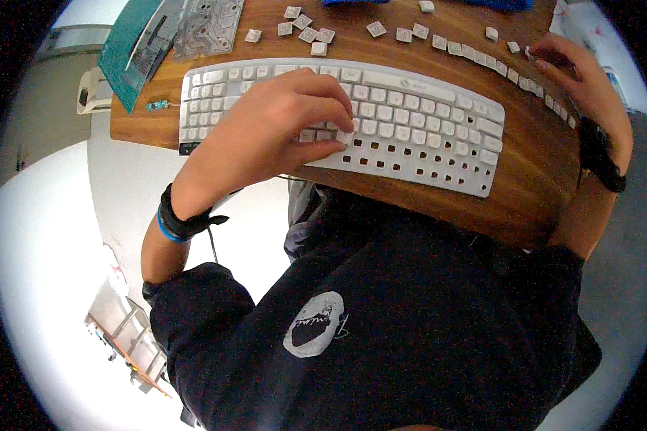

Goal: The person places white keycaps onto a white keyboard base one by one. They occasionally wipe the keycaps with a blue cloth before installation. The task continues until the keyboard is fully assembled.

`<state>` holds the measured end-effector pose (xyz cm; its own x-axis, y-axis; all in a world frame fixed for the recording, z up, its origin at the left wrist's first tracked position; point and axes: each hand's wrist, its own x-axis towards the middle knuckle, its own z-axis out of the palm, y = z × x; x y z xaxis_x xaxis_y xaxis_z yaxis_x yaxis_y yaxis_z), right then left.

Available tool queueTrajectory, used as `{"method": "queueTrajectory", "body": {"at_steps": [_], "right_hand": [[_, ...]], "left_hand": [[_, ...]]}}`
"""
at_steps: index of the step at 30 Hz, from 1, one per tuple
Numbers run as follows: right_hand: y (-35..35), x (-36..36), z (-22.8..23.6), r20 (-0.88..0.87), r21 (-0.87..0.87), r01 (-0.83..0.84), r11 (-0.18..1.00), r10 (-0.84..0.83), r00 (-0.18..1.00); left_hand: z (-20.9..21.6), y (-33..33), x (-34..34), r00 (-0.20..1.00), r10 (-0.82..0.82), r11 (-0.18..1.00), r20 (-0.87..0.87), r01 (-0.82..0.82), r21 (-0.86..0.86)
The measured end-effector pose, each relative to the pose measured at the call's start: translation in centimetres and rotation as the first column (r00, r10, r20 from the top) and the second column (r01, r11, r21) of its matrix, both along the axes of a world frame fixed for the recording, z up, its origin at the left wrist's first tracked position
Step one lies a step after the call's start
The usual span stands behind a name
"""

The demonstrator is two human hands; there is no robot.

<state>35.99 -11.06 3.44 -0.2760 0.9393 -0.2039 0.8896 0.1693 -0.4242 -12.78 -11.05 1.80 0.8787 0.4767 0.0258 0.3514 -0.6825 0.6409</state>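
A white keyboard (410, 164) lies on the wooden table, upside down to me, with keycaps on its far rows and bare dark sockets along much of its near right edge. Over its middle, my left hand (280, 115) has thumb and fingers closed round a white keycap (345, 135) at the border of the bare sockets. At the far right, my right hand (579, 75) reaches past the keyboard, its bent fingertips pinching at a small pale keycap (529, 52) partly hidden by them. A curved row of loose keycaps (490, 62) runs beside that hand.
More loose keycaps (308, 34) lie scattered beyond the keyboard. At the far left are a green cutting mat (118, 68), a clear plate (207, 27) and a small circuit board (157, 105) by the keyboard's corner. Blue objects (356, 1) sit at the far edge.
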Motion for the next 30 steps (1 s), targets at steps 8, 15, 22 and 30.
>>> {"method": "queueTrajectory", "body": {"at_steps": [8,15,22,30], "right_hand": [[0.6,-0.7,-0.3,-0.005,-0.027,-0.109,0.994,0.109,0.994],[0.7,-3.3,0.2,-0.008,-0.049,-0.061,0.997,0.061,0.998],[1.7,-4.8,-0.7,0.066,0.022,-0.145,0.989,0.143,0.988],[2.8,-7.7,-0.1,-0.061,0.053,-0.166,0.985,0.169,0.984]], "left_hand": [[0.4,0.3,-0.5,1.0,-0.023,1.0,-0.009,0.023,0.004],[0.1,0.8,-1.6,0.997,0.006,0.998,0.082,0.0,-0.069],[0.0,0.5,-0.6,0.998,-0.037,0.999,0.045,0.036,0.021],[1.0,0.1,-0.1,0.999,-0.022,0.999,-0.033,0.023,0.048]]}}
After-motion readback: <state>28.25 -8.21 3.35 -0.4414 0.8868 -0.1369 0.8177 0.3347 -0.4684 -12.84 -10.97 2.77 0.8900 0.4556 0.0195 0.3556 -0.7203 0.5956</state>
